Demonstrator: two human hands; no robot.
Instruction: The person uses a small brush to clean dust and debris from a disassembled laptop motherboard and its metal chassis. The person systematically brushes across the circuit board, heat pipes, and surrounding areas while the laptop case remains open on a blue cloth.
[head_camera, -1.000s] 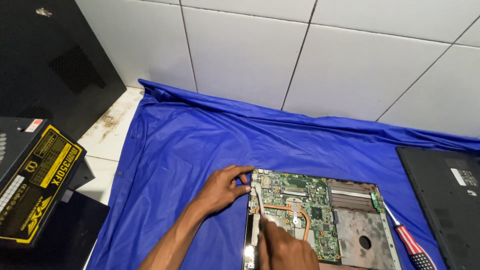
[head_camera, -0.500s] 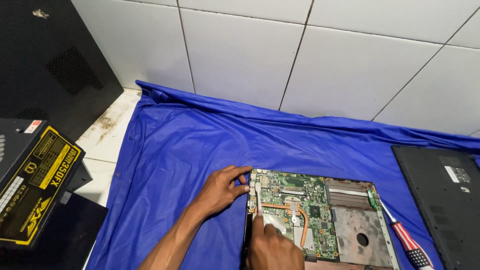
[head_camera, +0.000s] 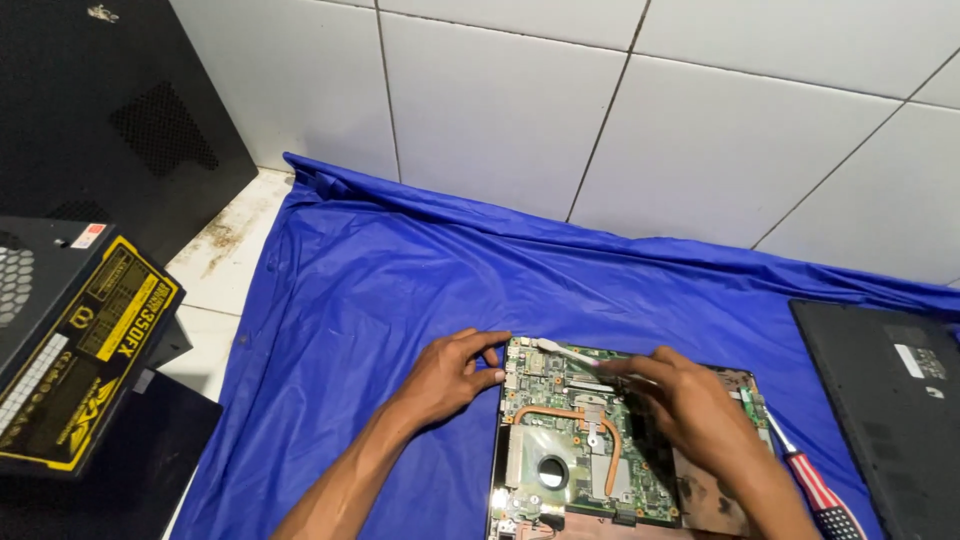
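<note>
A green laptop motherboard (head_camera: 560, 455) with a copper heat pipe lies in an open laptop base on the blue cloth (head_camera: 400, 300). My left hand (head_camera: 450, 375) grips the board's far-left corner with thumb and fingers. My right hand (head_camera: 685, 405) rests over the right half of the board and pinches a thin pale tool (head_camera: 565, 351) that lies along the board's far edge. What the tool is cannot be told.
A screwdriver (head_camera: 815, 490) with a red striped handle lies right of the laptop base. A black laptop cover (head_camera: 895, 400) sits at the far right. A black and yellow power supply (head_camera: 70, 350) and a black computer case (head_camera: 110, 110) stand at the left. White tiled wall behind.
My right hand has moved from the board's near-left area up to its far edge and now holds the thin pale tool. My left hand stays at the far-left corner.
</note>
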